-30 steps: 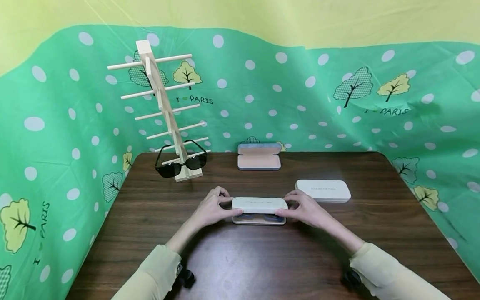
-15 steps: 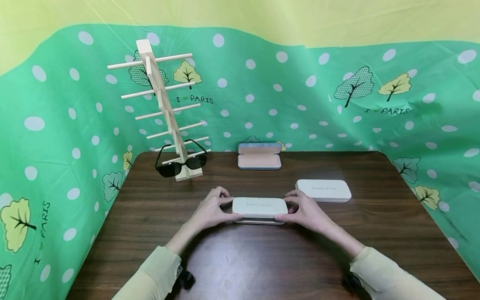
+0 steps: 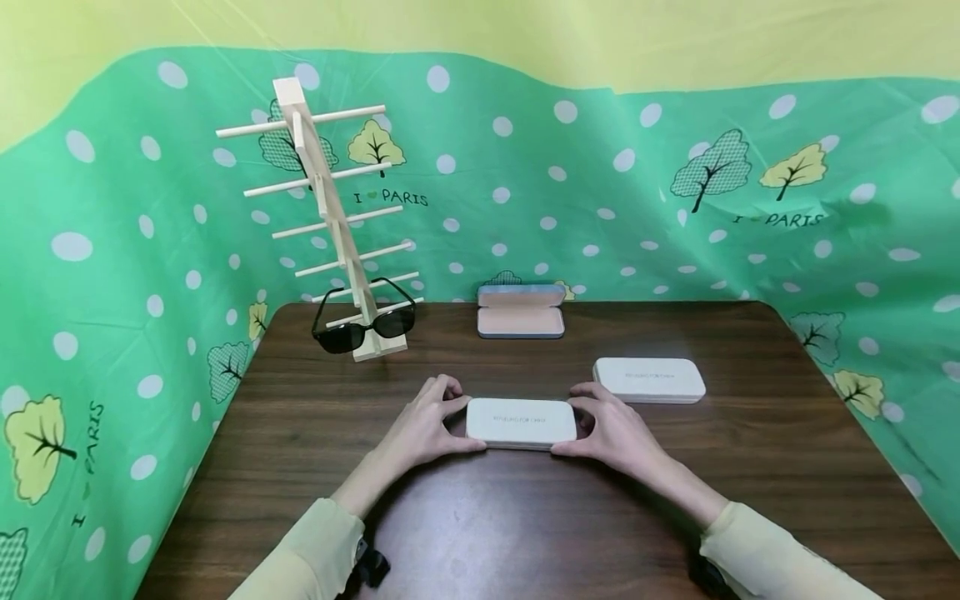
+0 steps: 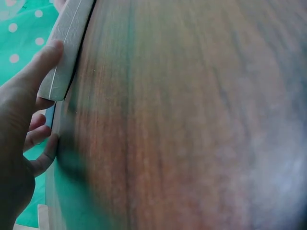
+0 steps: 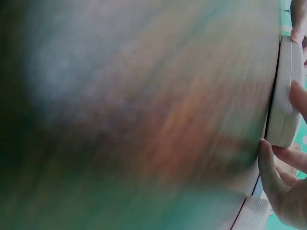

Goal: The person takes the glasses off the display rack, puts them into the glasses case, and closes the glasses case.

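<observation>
A white glasses case (image 3: 521, 422) with small lettering on its lid lies closed on the table in the head view. My left hand (image 3: 426, 427) holds its left end, thumb along the front edge and fingers behind. At the other end, my right hand (image 3: 617, 427) grips it in the same way. The left wrist view shows the left thumb pressed on the front side of the case (image 4: 67, 52). In the right wrist view, the right thumb touches the front of the case (image 5: 285, 103). What lies inside the case is hidden.
A second white glasses case (image 3: 649, 380) lies closed behind the right hand. Farther back stands an open blue case (image 3: 521, 322) with a pale lining. At the left rises a wooden glasses rack (image 3: 341, 237) with black sunglasses (image 3: 343, 337) on its low pegs.
The lid of the held case came down from half raised to closed, covering the dark lenses seen inside earlier. Both thumbs moved slightly down with it.
</observation>
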Tool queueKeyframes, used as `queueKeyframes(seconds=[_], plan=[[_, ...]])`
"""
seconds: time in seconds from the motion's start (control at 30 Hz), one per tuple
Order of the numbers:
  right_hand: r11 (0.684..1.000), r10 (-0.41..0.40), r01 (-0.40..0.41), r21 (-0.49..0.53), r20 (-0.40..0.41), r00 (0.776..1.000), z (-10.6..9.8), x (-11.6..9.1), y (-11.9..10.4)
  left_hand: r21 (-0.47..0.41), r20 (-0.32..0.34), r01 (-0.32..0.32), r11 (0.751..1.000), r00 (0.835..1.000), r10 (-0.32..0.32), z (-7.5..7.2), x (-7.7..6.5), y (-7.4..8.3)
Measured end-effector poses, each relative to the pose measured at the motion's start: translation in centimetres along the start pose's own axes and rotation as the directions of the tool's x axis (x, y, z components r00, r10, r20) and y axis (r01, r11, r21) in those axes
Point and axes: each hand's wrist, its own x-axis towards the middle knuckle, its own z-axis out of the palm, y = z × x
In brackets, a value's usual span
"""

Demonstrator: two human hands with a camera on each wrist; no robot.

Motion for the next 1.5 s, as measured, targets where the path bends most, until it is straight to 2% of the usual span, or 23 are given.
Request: queueKeyframes(seconds=[0.43,0.63,0.93,1.2,1.5], plan=[[1.0,-0.005,0.005,-0.013,0.013,1.0,0.2,-0.2,-0.1,0.033,-0.047,-0.054,0.998,0.997,0.056,0.7,-0.4,0.0],[0.999,-0.028,0.028,-0.03,0.004,1.0,0.0,-0.3,-0.1,0.028,-0.046,-0.052,0.998,0.997,0.053,0.6,-0.6,0.2],[0.995,-0.078,0.077,-0.063,-0.004,0.997,-0.1,-1.4,0.1,0.038,-0.072,-0.095,0.995,0.993,0.097,0.6,-1.3,1.0],[0.992,-0.101,0.1,-0.073,-0.008,0.995,-0.3,-2.3,0.6,0.032,-0.052,-0.073,0.997,0.996,0.075,0.7,-1.7,1.9],[0.99,-0.115,0.115,-0.078,-0.004,0.993,-0.4,-2.5,0.7,0.044,-0.063,-0.061,0.997,0.996,0.064,0.6,-2.0,2.2]])
